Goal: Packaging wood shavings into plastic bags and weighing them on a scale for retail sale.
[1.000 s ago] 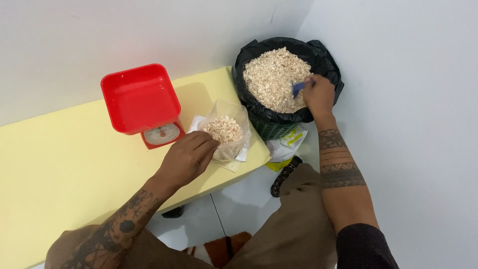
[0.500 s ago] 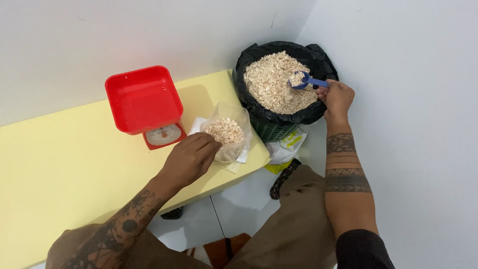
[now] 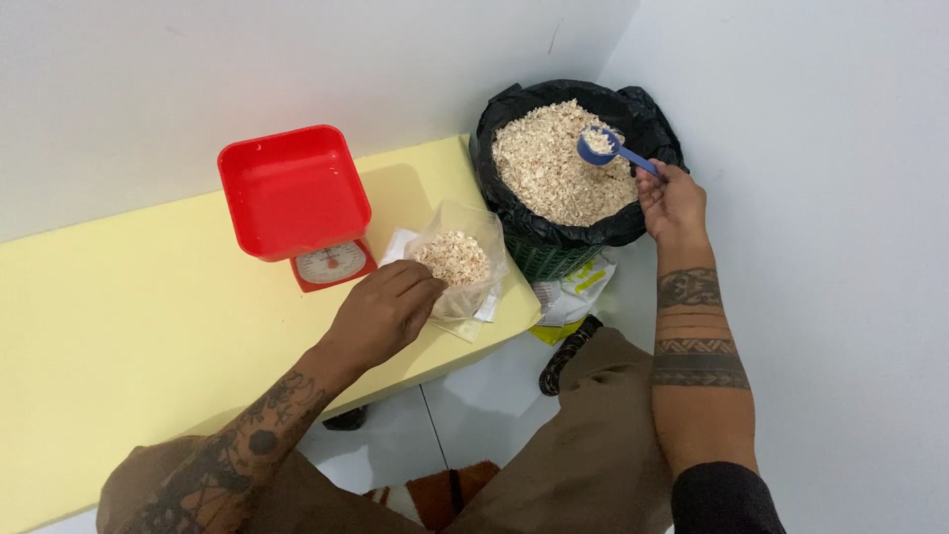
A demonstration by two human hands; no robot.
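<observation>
My left hand [image 3: 384,310] grips the near edge of a clear plastic bag [image 3: 458,265] part-filled with pale flakes, holding it open on the yellow table [image 3: 129,316]. My right hand [image 3: 670,199] holds a blue scoop [image 3: 603,148] by its handle, loaded with flakes, raised over a black-lined bin [image 3: 571,178] full of the same flakes. The bin stands just right of the table's end.
A red kitchen scale [image 3: 295,198] with a square pan and a dial stands on the table behind the bag. White walls meet in the corner behind the bin. Under the table's end lie a crumpled white and yellow packet [image 3: 568,297] and a tiled floor.
My right hand has lifted the scoop out of the flakes, now filled, and drawn back to the bin's right side. The left hand stays on the bag.
</observation>
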